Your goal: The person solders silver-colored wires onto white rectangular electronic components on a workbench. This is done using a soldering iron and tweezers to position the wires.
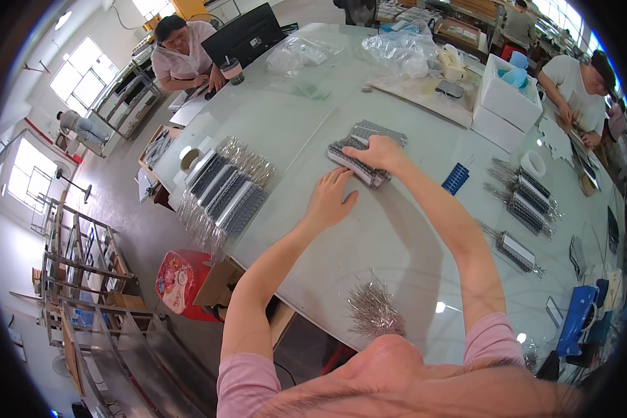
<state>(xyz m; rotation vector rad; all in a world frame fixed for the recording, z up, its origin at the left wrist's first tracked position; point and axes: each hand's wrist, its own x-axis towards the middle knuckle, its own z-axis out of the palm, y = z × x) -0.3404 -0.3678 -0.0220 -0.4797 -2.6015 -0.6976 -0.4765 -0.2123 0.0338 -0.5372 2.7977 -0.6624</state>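
Note:
Near the middle of the glass-topped table lies a stack of dark grey ridged strips [355, 167] with pale edges. My right hand [380, 153] reaches over its top and grips it, thumb and fingers on either side; part of the stack is hidden beneath that hand. My left hand [332, 198] is open, its fingers stretched so that the tips meet the near left side of the stack and its thumb apart. Just beyond, more grey ridged pieces [380, 131] lie partly behind the stack. Close to me is a bundle of thin silvery wires [375, 310].
At left are rows of grey strips with wire ends [226, 188] beside a tape roll [189, 159]. Similar wired bundles [529, 202], a blue grid piece [455, 179] and a white foam box [506, 104] stand right. Co-workers sit at the far left [181, 52] and right [575, 87].

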